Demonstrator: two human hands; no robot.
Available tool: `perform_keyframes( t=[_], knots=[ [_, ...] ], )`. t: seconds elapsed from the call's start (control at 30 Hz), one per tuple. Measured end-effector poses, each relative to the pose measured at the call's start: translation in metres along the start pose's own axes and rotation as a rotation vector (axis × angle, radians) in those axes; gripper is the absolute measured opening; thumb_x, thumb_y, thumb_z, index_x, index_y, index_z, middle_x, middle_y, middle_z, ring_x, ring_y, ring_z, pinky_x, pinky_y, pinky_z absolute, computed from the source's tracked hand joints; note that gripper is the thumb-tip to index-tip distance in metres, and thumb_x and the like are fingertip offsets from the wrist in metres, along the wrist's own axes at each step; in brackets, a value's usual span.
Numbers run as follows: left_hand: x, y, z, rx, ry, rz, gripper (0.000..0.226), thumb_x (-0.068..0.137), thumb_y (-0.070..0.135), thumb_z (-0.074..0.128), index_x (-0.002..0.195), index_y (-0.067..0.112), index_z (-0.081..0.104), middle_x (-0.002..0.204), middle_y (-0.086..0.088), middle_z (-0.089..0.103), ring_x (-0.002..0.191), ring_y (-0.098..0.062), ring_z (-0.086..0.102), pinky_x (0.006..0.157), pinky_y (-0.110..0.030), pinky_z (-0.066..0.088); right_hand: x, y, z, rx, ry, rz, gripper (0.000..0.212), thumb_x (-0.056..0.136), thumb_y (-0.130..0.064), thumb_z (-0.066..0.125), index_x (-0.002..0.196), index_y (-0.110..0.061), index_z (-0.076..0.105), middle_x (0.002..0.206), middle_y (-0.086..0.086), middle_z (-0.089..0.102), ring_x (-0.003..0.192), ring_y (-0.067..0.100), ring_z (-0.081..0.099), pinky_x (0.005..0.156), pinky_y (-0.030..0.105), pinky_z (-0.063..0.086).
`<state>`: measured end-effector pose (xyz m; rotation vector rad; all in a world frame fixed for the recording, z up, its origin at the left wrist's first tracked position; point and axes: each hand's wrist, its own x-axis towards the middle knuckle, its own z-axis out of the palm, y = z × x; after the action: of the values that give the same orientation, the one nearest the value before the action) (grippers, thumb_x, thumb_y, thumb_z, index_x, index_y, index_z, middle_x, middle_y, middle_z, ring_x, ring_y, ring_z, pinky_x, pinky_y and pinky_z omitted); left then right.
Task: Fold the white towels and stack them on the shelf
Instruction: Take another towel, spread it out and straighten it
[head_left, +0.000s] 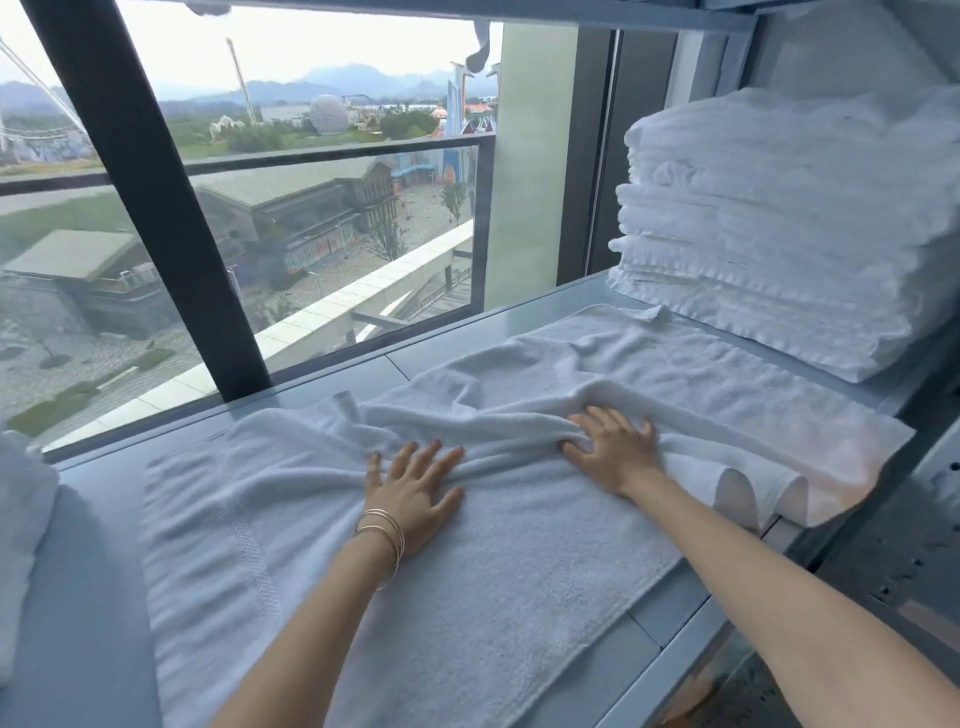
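i am at the smoothing step. one white towel (467, 597) lies spread out under both my hands on the shelf (88, 597). my left hand (410, 488) is flat on it with the fingers wide apart, holding nothing. my right hand (613, 447) is flat too, fingers spread, pressing on a long wrinkle (509, 447) that runs between my two hands. i think this towel is not folded yet. next i need to push the wrinkle out flat, then lift one end and bring it over to the other, edges even. the pile of folded towels (779, 223) sits past my right hand, up and to the right. this towel should go on top of it.
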<state>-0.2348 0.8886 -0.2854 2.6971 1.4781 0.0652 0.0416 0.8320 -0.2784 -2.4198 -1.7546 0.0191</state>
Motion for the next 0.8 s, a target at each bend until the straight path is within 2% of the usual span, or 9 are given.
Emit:
perform_keyframes(
  t=[0.2,0.4,0.53,0.7,0.8],
  knots=[
    [0.012,0.003,0.001,-0.007,0.006,0.007,0.085,0.061,0.070,-0.009,0.142,0.052,0.006,0.155,0.017,0.008,0.144,-0.012,0.002,0.113,-0.052,-0.008,0.003,0.003,-0.004,0.000,0.067,-0.017,0.054,0.089,-0.058,0.037,0.136,-0.033,0.040,0.148,-0.008,0.033,0.137,0.012,0.028,0.110,0.046,0.017],
    [0.016,0.007,0.002,-0.007,0.003,-0.002,0.084,0.062,0.070,-0.008,0.142,0.052,0.006,0.155,0.016,0.008,0.144,-0.013,0.003,0.113,-0.052,-0.008,0.011,0.007,-0.003,-0.013,0.065,-0.034,0.055,0.090,-0.057,0.036,0.137,-0.030,0.040,0.148,-0.006,0.034,0.136,0.014,0.029,0.110,0.045,0.019],
    [0.018,0.011,-0.002,-0.017,-0.010,-0.013,0.069,0.076,0.066,0.008,0.143,0.051,0.009,0.156,0.015,0.010,0.144,-0.013,0.004,0.113,-0.052,-0.007,0.017,0.009,-0.002,0.008,0.088,-0.038,0.054,0.090,-0.056,0.036,0.136,-0.028,0.042,0.146,-0.005,0.037,0.135,0.015,0.031,0.108,0.044,0.022],
    [0.019,0.012,-0.001,-0.046,0.003,-0.030,0.066,0.076,0.062,0.015,0.141,0.052,0.014,0.154,0.015,0.015,0.144,-0.013,0.006,0.112,-0.050,-0.007,0.018,0.009,0.001,0.009,0.090,-0.044,0.055,0.090,-0.055,0.038,0.137,-0.027,0.040,0.146,-0.004,0.038,0.134,0.016,0.032,0.107,0.041,0.024],
    [0.019,0.011,0.000,-0.072,0.039,-0.037,0.067,0.075,0.062,0.017,0.141,0.050,0.020,0.153,0.015,0.020,0.143,-0.012,0.009,0.114,-0.048,-0.007,0.016,0.009,0.003,-0.023,0.087,-0.054,0.058,0.091,-0.056,0.035,0.141,-0.026,0.033,0.148,-0.003,0.035,0.135,0.017,0.030,0.108,0.042,0.023]
  ],
)
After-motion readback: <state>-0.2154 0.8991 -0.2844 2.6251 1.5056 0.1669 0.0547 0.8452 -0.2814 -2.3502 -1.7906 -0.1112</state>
